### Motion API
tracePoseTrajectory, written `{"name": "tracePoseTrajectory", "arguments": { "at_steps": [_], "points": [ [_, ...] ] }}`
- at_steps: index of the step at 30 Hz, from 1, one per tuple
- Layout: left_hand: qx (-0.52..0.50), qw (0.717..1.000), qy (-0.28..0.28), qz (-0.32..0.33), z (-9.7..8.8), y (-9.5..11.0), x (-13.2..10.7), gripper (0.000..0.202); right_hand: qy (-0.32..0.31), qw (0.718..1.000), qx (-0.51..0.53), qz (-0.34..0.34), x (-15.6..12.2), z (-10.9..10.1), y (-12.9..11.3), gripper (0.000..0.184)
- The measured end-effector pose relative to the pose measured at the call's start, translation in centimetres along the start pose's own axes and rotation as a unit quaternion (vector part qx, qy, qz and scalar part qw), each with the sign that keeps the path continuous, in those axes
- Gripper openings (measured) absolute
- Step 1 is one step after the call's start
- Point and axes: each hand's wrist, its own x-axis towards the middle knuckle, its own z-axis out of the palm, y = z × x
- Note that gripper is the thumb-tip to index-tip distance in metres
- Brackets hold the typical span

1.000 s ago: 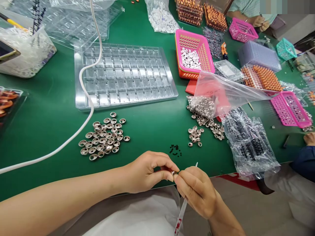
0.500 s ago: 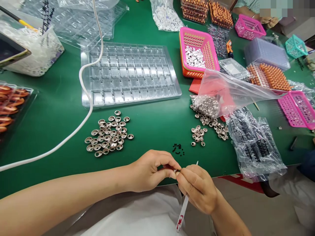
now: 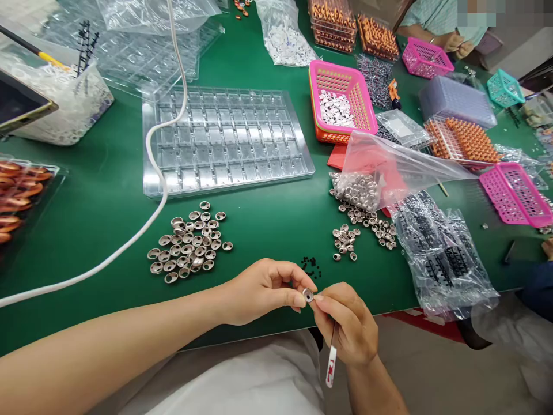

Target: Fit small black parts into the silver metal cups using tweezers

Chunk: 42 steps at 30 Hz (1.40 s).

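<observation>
Just off the front edge of the green table, my left hand [image 3: 263, 291] pinches a small silvery metal cup [image 3: 307, 295] between thumb and forefinger. Its open side faces me and a dark spot shows inside. My right hand [image 3: 348, 323] is closed around what look like tweezers [image 3: 332, 360], whose white end with red marks sticks out below the palm. The fingertips of that hand reach the cup's right side; the tool's tip is hidden. Tiny black pieces [image 3: 311, 266] lie on the table just beyond my hands. A pile of similar metal cups [image 3: 188, 245] lies to the left.
More metal cups [image 3: 344, 239] lie at the right, beside a clear bag [image 3: 358, 190] of them. A clear compartment tray [image 3: 228, 138] lies ahead, crossed by a white cable [image 3: 155, 155]. Pink basket [image 3: 374, 115] and bagged black parts [image 3: 444, 259] stand right. A co-worker's hands [image 3: 458, 45] are at far right.
My hands have moved slightly apart and the metal cup has turned into view in my left fingers. The tweezers have swung more upright, and their pointed tip no longer shows.
</observation>
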Motion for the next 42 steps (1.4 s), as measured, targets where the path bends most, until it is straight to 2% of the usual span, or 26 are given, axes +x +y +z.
{"name": "tracePoseTrajectory", "arguments": {
  "at_steps": [9, 16, 20, 23, 26, 33, 37, 42],
  "points": [
    [-0.011, 1.000, -0.007, -0.019, -0.1, 0.0, 0.1, 0.016, 0.020, 1.000, 0.012, 0.014, -0.7, 0.2, -0.2, 0.040],
    [0.034, 0.999, -0.010, -0.015, 0.0, -0.2, -0.1, 0.015, -0.055, 0.998, 0.002, -0.032, -0.5, -1.0, 0.0, 0.039],
    [0.146, 0.989, -0.009, 0.014, -0.1, -0.1, -0.3, 0.015, -0.089, 0.994, -0.005, -0.061, -0.7, -1.5, 0.3, 0.035],
    [0.258, 0.965, -0.010, 0.055, 0.0, 0.3, -0.5, 0.016, -0.109, 0.991, -0.021, -0.075, -1.0, -1.8, 0.4, 0.038],
    [0.318, 0.943, -0.015, 0.096, 0.1, 0.4, -0.7, 0.016, -0.130, 0.987, -0.024, -0.094, -0.8, -2.1, 0.2, 0.040],
    [0.338, 0.930, -0.019, 0.143, 0.4, 0.1, -0.9, 0.016, -0.167, 0.981, -0.013, -0.100, 0.5, -2.7, -0.7, 0.043],
    [0.342, 0.923, -0.016, 0.175, 0.5, -0.1, -1.0, 0.015, -0.166, 0.981, -0.009, -0.102, 0.6, -2.7, -0.9, 0.042],
    [0.346, 0.923, -0.009, 0.171, 0.7, -0.1, -1.1, 0.014, -0.175, 0.979, -0.003, -0.100, 0.7, -2.8, -0.9, 0.039]
  ]
}}
